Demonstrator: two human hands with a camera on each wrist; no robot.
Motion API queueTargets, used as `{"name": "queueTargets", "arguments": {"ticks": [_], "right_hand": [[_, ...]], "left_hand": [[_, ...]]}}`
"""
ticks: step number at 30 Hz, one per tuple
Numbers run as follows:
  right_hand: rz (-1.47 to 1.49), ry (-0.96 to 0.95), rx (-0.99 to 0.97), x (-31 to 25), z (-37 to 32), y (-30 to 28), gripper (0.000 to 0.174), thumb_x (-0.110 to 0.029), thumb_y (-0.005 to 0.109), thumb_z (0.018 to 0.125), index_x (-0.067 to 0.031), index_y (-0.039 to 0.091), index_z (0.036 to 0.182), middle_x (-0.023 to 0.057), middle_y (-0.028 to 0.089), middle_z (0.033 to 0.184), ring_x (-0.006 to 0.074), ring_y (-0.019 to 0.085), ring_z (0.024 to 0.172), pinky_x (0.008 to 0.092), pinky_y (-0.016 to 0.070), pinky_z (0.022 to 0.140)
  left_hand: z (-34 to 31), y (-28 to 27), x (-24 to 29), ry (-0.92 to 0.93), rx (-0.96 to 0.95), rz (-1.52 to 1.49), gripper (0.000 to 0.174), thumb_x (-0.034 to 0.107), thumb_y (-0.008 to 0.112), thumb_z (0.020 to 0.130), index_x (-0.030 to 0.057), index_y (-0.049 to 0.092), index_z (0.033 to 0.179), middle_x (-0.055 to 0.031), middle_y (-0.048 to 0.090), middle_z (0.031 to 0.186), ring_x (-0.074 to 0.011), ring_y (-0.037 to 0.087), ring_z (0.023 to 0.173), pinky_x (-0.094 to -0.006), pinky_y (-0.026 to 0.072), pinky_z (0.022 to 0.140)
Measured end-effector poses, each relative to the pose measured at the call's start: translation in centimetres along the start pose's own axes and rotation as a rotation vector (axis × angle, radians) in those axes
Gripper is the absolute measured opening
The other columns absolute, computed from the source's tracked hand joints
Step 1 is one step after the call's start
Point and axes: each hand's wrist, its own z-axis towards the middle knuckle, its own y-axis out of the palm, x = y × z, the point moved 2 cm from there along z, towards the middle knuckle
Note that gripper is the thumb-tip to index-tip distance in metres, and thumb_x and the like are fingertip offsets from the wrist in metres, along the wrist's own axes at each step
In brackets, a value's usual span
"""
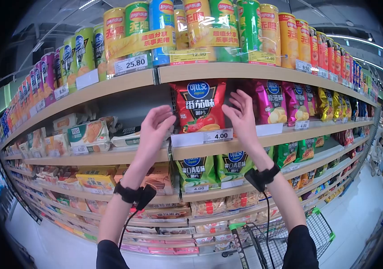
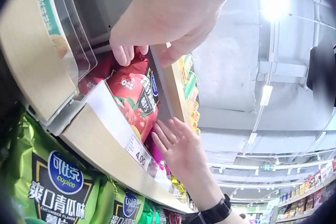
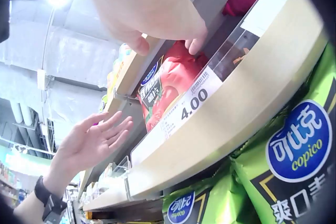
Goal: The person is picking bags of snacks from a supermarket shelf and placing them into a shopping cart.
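A red bag of tomato-flavour chips (image 1: 199,107) stands upright on the middle shelf, behind a 4.00 price label (image 1: 218,136). The left hand (image 1: 157,124) is just left of the bag, fingers relaxed and slightly bent, palm turned inward. On the bag's other side the right hand (image 1: 241,117) is held the same way, its fingers near the bag's edge. In the left wrist view the left fingertips overlap the top of the red bag (image 2: 137,90); in the right wrist view the right fingertips overlap its edge (image 3: 176,71). Whether either hand touches it, I cannot tell.
Chip cans (image 1: 163,31) line the shelf above. Purple bags (image 1: 270,102) stand to the right, and white-and-green packages (image 1: 88,136) lie to the left. Green cucumber bags (image 1: 196,172) fill the shelf below. A shopping cart (image 1: 319,231) stands at the lower right.
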Motion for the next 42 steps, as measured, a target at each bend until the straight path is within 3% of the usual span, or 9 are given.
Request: {"name": "queueTargets", "arguments": {"ticks": [5, 14, 20, 23, 26, 32, 36, 37, 42], "right_hand": [[0.164, 0.244, -0.023, 0.7, 2.4, 1.1, 0.071, -0.024, 0.071, 0.086, 0.0041, 0.031, 0.138, 0.0206, 0.044, 0.137, 0.0238, 0.047, 0.126, 0.034, 0.039, 0.104], [0.101, 0.358, -0.122, 1.0, 3.3, 2.2, 0.072, -0.028, 0.071, 0.086, 0.004, 0.032, 0.136, 0.0154, 0.051, 0.13, 0.0191, 0.051, 0.12, 0.0307, 0.0407, 0.102], [0.007, 0.302, -0.19, -0.5, 2.4, 2.4, 0.081, -0.028, 0.079, 0.079, 0.0027, 0.031, 0.136, 0.0117, 0.055, 0.12, 0.0167, 0.055, 0.112, 0.0295, 0.0446, 0.096], [-0.065, 0.294, -0.307, -0.8, 2.3, 2.3, 0.084, -0.022, 0.085, 0.072, 0.0016, 0.032, 0.133, 0.0113, 0.056, 0.119, 0.0167, 0.06, 0.102, 0.0286, 0.0521, 0.083], [-0.016, 0.292, -0.408, -0.2, 2.9, 2.1, 0.09, -0.02, 0.089, 0.065, 0.0039, 0.031, 0.129, 0.0138, 0.054, 0.119, 0.0177, 0.06, 0.105, 0.0289, 0.0518, 0.088], [0.018, 0.27, -0.37, 0.4, 3.2, 0.9, 0.085, -0.015, 0.089, 0.065, -0.0014, 0.034, 0.129, 0.01, 0.059, 0.113, 0.0148, 0.062, 0.097, 0.0278, 0.0543, 0.081], [0.082, 0.338, -0.428, -1.0, 2.5, -0.2, 0.081, -0.009, 0.088, 0.064, -0.0025, 0.04, 0.129, 0.0084, 0.059, 0.115, 0.0149, 0.061, 0.102, 0.0297, 0.0532, 0.085], [0.051, 0.244, -0.434, -0.2, 2.7, -0.4, 0.082, -0.007, 0.088, 0.063, -0.0018, 0.041, 0.13, 0.0084, 0.058, 0.12, 0.0163, 0.058, 0.109, 0.0314, 0.0504, 0.092], [-0.093, 0.074, -0.415, -2.4, 1.3, -0.9, 0.081, -0.006, 0.088, 0.063, -0.0021, 0.043, 0.13, 0.0097, 0.056, 0.125, 0.0173, 0.056, 0.114, 0.0337, 0.0479, 0.097]], "left_hand": [[2.1, 0.8, -1.4, -0.119, 0.005, 0.013, 0.061, 0.029, 0.066, 0.09, -0.0026, 0.043, 0.136, -0.0146, 0.053, 0.132, -0.0205, 0.049, 0.126, -0.0319, 0.0378, 0.105], [4.1, 2.4, -3.0, -0.285, -0.02, -0.13, 0.057, 0.035, 0.069, 0.088, 0.003, 0.049, 0.131, -0.0002, 0.06, 0.117, -0.0063, 0.053, 0.103, -0.0228, 0.0366, 0.083], [4.3, 3.3, -3.2, -0.236, -0.022, -0.137, 0.056, 0.036, 0.07, 0.088, 0.0042, 0.051, 0.129, 0.0008, 0.06, 0.116, -0.0047, 0.05, 0.101, -0.0228, 0.0345, 0.082], [3.9, 3.4, -2.4, -0.184, -0.087, -0.13, 0.063, 0.029, 0.07, 0.089, -0.008, 0.044, 0.132, -0.0139, 0.058, 0.124, -0.016, 0.054, 0.114, -0.0296, 0.0412, 0.097], [3.7, 3.6, -2.1, -0.164, -0.08, -0.128, 0.058, 0.026, 0.07, 0.089, -0.0072, 0.045, 0.13, -0.0132, 0.06, 0.121, -0.0152, 0.055, 0.112, -0.0294, 0.0423, 0.096], [4.0, 4.1, -3.1, -0.09, -0.088, -0.102, 0.058, 0.025, 0.071, 0.088, -0.0033, 0.045, 0.131, -0.0087, 0.058, 0.119, -0.012, 0.053, 0.11, -0.0278, 0.0413, 0.093], [3.5, 4.5, -2.0, -0.052, -0.155, 0.001, 0.065, 0.017, 0.078, 0.08, -0.0039, 0.042, 0.13, -0.0117, 0.056, 0.122, -0.0169, 0.053, 0.115, -0.0298, 0.0438, 0.097], [3.5, 4.5, -1.8, -0.076, -0.159, 0.027, 0.069, 0.015, 0.082, 0.075, -0.0025, 0.043, 0.129, -0.013, 0.055, 0.124, -0.0184, 0.054, 0.115, -0.0307, 0.043, 0.099], [1.7, 4.9, 0.1, 0.071, -0.181, 0.08, 0.076, 0.012, 0.088, 0.065, 0.0031, 0.043, 0.126, -0.009, 0.058, 0.119, -0.0167, 0.056, 0.112, -0.0312, 0.0469, 0.096]]}}
